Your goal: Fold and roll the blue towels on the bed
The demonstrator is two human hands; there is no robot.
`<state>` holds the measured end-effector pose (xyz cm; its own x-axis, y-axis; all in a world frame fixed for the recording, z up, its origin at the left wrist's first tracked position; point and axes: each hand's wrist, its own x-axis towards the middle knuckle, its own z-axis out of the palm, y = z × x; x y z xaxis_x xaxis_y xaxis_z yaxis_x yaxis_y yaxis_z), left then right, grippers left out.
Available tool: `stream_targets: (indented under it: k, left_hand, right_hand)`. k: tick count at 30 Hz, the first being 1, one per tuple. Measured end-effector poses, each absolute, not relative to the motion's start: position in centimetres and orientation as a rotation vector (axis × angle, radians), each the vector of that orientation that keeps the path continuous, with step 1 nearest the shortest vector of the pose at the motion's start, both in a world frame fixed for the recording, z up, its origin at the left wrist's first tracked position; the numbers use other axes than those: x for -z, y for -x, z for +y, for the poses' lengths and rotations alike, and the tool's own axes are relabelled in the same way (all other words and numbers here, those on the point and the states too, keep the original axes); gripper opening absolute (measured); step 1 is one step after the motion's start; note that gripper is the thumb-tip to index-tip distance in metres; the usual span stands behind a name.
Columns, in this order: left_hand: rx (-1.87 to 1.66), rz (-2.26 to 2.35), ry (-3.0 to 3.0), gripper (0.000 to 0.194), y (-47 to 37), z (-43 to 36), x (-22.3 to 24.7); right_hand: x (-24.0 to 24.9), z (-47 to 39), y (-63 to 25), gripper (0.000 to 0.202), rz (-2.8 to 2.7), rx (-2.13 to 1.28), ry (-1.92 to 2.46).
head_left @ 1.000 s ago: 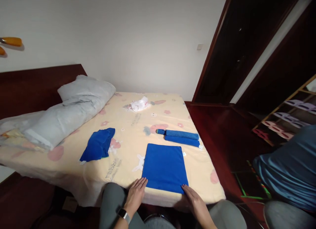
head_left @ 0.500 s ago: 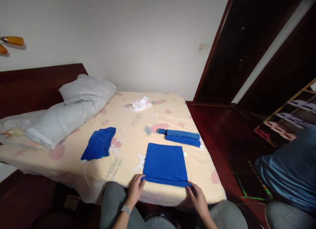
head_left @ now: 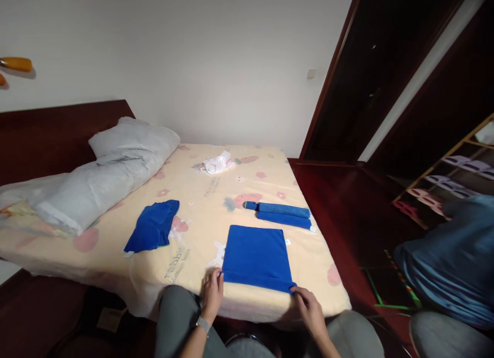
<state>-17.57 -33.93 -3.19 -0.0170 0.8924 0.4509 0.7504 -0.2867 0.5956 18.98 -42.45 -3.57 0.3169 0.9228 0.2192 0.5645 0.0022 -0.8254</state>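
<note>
A square blue cloth (head_left: pixel 254 252) lies flat near the front edge of the bed, with a narrow fold along its near side. My left hand (head_left: pixel 213 291), a watch on its wrist, pinches the cloth's near left corner. At the near right corner, my right hand (head_left: pixel 307 307) has its thumb and fingers closed on the folded edge. Just behind the cloth rests a rolled blue cloth (head_left: pixel 283 212), partly unrolled, with a white tag. To the left, a crumpled blue cloth (head_left: pixel 154 225) sits apart from both hands.
A patterned sheet (head_left: pixel 204 214) covers the bed. Grey bedding (head_left: pixel 116 167) is heaped at the left by the dark headboard (head_left: pixel 57 137). A small white bundle (head_left: pixel 218 163) lies at the back. At right are a person in blue (head_left: pixel 451 260) and a shoe rack (head_left: pixel 443 178).
The view has shifted slightly. Both hands stay at the near corners, and the near fold of the cloth now looks flatter and wider.
</note>
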Motion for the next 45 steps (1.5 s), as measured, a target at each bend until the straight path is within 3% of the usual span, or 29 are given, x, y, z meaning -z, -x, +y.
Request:
stream_targets:
  k: [5, 18, 25, 32, 45]
  left_hand:
    - [-1.021, 1.819, -2.287, 0.025, 17.5, -34.6, 2.5]
    - [-0.872, 1.897, -2.464, 0.030, 17.2, -34.4, 1.5]
    - [-0.860, 1.842, -2.660, 0.037, 16.8, -35.2, 0.6]
    - [-0.495, 1.188, -3.007, 0.059, 12.1, -37.7, -0.5]
    - [-0.411, 1.248, -2.822, 0.059, 13.5, -35.7, 0.4]
  right_hand:
    - [3.4, -42.4, -18.4, 0.046, -1.414, -0.478, 1.694]
    - [3.3, -42.7, -18.6, 0.039, -1.614, -0.347, 1.713]
    - [3.6, -42.8, -17.6, 0.037, -1.711, 0.072, 1.818]
    - [2.4, -42.7, -11.5, 0.060, -2.145, 0.334, 1.586]
    - [4.1, -41.9, -13.5, 0.067, -2.167, 0.391, 1.612]
